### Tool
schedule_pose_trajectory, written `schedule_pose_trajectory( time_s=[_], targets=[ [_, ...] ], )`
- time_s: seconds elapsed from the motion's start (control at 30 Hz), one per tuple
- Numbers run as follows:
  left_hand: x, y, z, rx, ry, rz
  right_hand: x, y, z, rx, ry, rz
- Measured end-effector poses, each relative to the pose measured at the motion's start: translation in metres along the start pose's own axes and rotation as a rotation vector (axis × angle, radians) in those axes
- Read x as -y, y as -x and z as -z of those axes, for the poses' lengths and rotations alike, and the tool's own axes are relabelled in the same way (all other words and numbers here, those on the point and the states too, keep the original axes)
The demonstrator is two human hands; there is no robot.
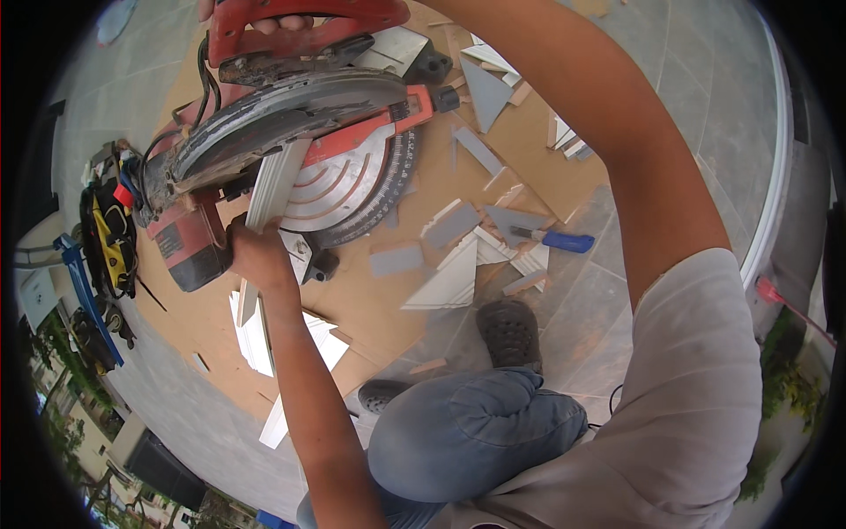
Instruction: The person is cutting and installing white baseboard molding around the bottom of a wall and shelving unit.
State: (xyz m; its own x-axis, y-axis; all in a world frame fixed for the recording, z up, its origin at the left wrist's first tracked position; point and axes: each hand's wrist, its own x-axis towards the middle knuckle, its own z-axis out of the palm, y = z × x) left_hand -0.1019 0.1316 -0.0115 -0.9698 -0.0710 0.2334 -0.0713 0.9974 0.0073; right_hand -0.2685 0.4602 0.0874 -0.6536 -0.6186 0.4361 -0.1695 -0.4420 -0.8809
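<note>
My left hand (258, 254) grips a long white moulding strip (276, 185) that lies beneath the blade guard of a red mitre saw (289, 88). The strip rests against the red fence beside the round metal base (339, 185) with its angle scale. At the top, my right hand (280, 24) is wrapped round the saw's red handle, with only some fingers showing and the rest hidden by the handle.
White and grey offcuts (441, 282) and a blue-handled utility knife (564, 240) lie on cardboard (370, 335) over grey tiles. A yellow-black tool bag (110, 229) and blue metal item (84, 291) are at left. My grey-shod feet (509, 335) are below.
</note>
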Motion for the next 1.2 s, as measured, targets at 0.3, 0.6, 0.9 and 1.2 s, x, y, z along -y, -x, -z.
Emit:
schedule_pose_trajectory(
  time_s=[0.3, 0.6, 0.9, 1.2],
  targets=[
    [-0.004, 0.002, 0.002, -0.031, 0.021, -0.059, 0.008, -0.009, -0.008, -0.013, 0.059, -0.033],
    [-0.014, 0.001, 0.001, 0.070, -0.077, 0.024, 0.067, -0.111, -0.065, 0.085, 0.548, -0.371],
    [-0.015, 0.002, 0.010, 0.084, 0.012, 0.029, 0.079, -0.203, -0.133, 0.212, 0.895, -0.611],
    [0.022, 0.029, 0.051, 0.126, 0.234, -0.231, 0.036, -0.274, -0.125, 0.257, 1.051, -0.608]
  ],
)
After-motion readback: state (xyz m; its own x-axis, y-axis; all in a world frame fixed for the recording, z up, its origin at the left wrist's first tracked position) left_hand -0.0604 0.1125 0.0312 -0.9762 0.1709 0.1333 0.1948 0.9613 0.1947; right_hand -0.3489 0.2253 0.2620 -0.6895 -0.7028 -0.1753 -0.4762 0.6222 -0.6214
